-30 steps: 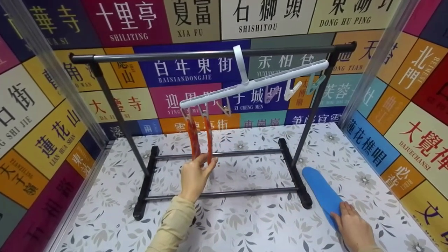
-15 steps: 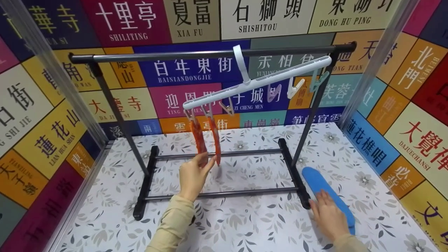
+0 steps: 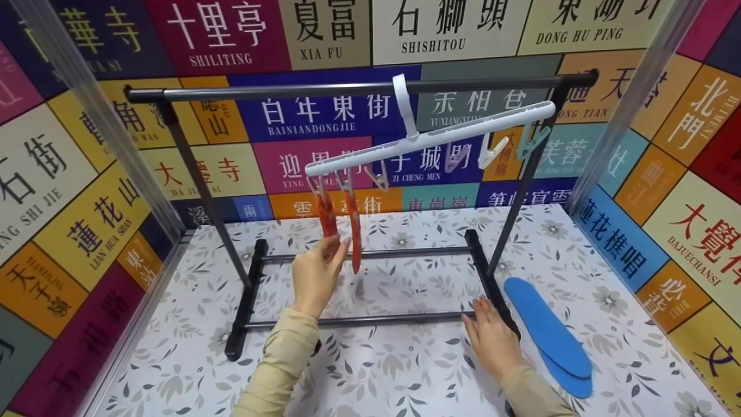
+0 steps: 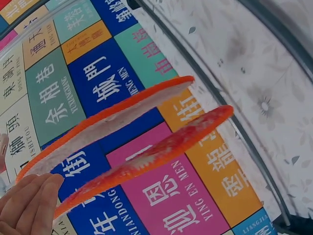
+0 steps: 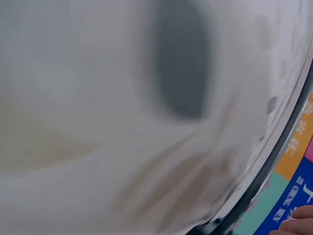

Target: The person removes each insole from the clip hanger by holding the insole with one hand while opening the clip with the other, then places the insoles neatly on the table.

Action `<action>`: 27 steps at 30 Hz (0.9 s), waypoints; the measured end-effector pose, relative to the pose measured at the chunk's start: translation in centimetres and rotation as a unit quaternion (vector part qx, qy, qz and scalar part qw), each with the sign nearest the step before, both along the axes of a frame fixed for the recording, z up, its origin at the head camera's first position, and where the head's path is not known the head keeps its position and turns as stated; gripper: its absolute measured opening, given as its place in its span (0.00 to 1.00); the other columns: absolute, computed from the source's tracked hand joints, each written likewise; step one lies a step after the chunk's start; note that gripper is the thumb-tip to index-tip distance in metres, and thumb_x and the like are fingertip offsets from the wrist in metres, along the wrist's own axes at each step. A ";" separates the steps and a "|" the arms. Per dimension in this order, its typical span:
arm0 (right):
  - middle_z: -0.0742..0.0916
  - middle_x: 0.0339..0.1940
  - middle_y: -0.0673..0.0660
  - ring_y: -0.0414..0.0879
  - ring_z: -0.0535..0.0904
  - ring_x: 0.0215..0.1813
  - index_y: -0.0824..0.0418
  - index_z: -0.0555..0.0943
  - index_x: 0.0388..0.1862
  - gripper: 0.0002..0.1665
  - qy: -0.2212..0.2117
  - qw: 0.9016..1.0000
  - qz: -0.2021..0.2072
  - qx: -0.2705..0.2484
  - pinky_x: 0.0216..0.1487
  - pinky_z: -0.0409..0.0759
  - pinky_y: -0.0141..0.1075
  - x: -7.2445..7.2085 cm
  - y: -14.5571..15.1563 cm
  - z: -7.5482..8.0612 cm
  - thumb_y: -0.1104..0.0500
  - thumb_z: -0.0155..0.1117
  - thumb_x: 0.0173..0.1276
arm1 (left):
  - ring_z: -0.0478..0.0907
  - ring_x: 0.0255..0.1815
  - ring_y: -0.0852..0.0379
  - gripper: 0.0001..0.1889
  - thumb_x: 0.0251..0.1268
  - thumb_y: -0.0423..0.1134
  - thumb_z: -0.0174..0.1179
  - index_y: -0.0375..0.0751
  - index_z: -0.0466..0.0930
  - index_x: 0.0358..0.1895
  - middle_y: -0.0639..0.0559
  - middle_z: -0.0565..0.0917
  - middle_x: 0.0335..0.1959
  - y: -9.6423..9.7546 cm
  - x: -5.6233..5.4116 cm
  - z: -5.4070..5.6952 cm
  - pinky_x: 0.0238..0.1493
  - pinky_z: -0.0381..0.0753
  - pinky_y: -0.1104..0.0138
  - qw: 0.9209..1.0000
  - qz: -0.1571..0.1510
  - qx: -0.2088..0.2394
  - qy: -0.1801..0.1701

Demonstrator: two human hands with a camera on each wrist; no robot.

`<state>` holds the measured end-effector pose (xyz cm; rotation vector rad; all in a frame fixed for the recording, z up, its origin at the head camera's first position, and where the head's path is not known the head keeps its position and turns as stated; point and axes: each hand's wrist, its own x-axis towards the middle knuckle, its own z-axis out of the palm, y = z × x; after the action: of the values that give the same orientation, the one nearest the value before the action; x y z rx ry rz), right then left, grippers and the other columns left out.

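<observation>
1. Head: a dark rack point(image 3: 289, 91) stands on the flowered table point(image 3: 399, 370), its right foot beside overlapping blue insoles point(image 3: 550, 333). On it a hanger point(image 3: 431, 136) tilts, two orange insoles point(image 3: 355, 231) clipped at the lower end. The left hand point(image 3: 315, 275) reaches up, hiding part of the left one; whether it grips, I cannot tell. The right hand point(image 3: 495, 341), fingers straight, hides the front bar's end and part of the foot.
2. Left wrist: both insoles slant before the lettered wall, tips free; fingers point(image 4: 34, 205) bunch together lower left.
3. Right wrist: mostly blurred; fingertips point(image 5: 299, 224) show lower right.
</observation>
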<state>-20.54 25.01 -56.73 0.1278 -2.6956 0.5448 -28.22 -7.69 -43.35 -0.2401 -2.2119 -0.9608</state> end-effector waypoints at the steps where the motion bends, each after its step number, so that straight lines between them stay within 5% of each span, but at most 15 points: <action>1: 0.76 0.67 0.71 0.66 0.72 0.68 0.73 0.73 0.65 0.30 0.010 1.000 0.004 -0.002 0.58 0.77 0.57 -0.3 -0.4 -0.1 0.52 0.59 0.74 | 0.88 0.30 0.53 0.15 0.64 0.47 0.66 0.38 0.88 0.42 0.46 0.90 0.31 -0.1 -0.1 0.2 0.32 0.84 0.58 1.000 0.002 0.001 0.003; 9: 0.77 0.67 0.69 0.64 0.74 0.67 0.71 0.74 0.65 0.29 0.030 0.999 0.026 -0.012 0.54 0.79 0.58 -2.4 -3.9 0.3 0.51 0.58 0.75 | 0.89 0.36 0.50 0.17 0.65 0.47 0.66 0.36 0.87 0.46 0.43 0.90 0.36 -0.5 -1.0 2.1 0.42 0.86 0.58 0.999 -0.004 0.032 -0.007; 18: 0.78 0.66 0.69 0.63 0.74 0.67 0.72 0.74 0.64 0.29 0.055 0.997 0.039 -0.047 0.62 0.75 0.55 -5.6 -6.6 2.0 0.52 0.58 0.74 | 0.89 0.38 0.51 0.18 0.67 0.48 0.64 0.36 0.87 0.47 0.45 0.90 0.39 0.1 -2.1 4.4 0.42 0.86 0.57 0.999 -0.003 0.039 0.005; 27: 0.75 0.70 0.68 0.61 0.70 0.72 0.70 0.70 0.69 0.35 0.002 0.999 0.015 -0.052 0.64 0.74 0.54 -8.3 -8.7 4.4 0.45 0.53 0.77 | 0.88 0.34 0.50 0.20 0.71 0.52 0.59 0.37 0.87 0.47 0.46 0.90 0.36 0.3 -2.9 6.0 0.38 0.84 0.58 0.999 0.024 0.026 0.010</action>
<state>-28.80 16.33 -52.36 0.1418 -2.6594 0.6924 -31.08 -7.40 -37.32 -0.1713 -2.1616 -0.9845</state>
